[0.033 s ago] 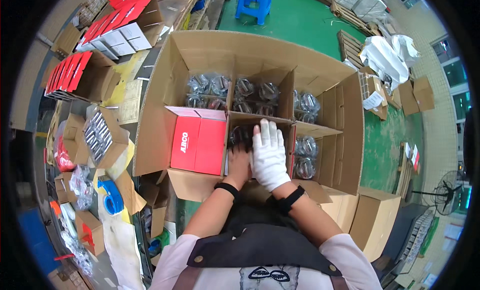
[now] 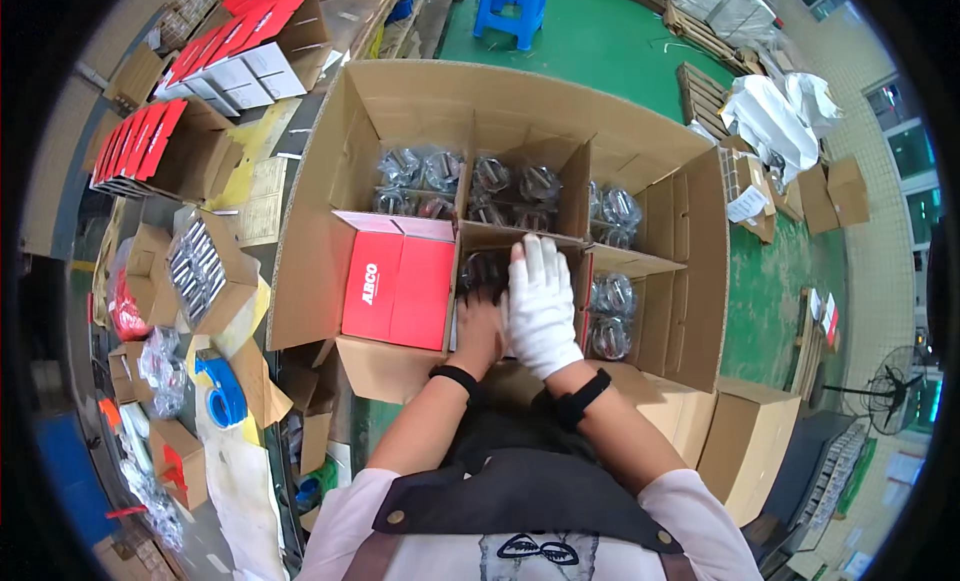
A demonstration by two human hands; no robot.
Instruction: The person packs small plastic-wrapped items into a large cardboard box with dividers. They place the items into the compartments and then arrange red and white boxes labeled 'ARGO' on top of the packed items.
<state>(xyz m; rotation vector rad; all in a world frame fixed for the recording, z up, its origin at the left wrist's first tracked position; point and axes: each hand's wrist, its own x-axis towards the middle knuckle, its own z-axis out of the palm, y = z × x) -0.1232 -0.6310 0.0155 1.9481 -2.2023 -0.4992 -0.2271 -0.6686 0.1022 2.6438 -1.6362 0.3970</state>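
A large cardboard carton (image 2: 300,271) stands open in front of me, split by dividers into several compartments. My left hand (image 2: 480,331) is bare and reaches into the near middle compartment, fingers stretched out and partly in shadow. Beside it, my right hand (image 2: 543,306) wears a white glove; its fingers lie straight and close together over the same compartment. Just beyond the left fingertips show dark, shiny plastic-wrapped parts (image 2: 481,269). To the left, a red box (image 2: 400,286) with a pale raised flap fills its compartment. Wrapped metal parts (image 2: 612,336) sit in the near right compartment.
More wrapped parts (image 2: 515,186) occupy the far compartments. At left, a workbench (image 2: 235,481) carries a blue tape dispenser (image 2: 222,393), red-and-white boxes (image 2: 235,56) and small open cartons. A closed carton (image 2: 755,446) stands at right. Beyond are a blue stool (image 2: 508,13) and a fan (image 2: 885,389).
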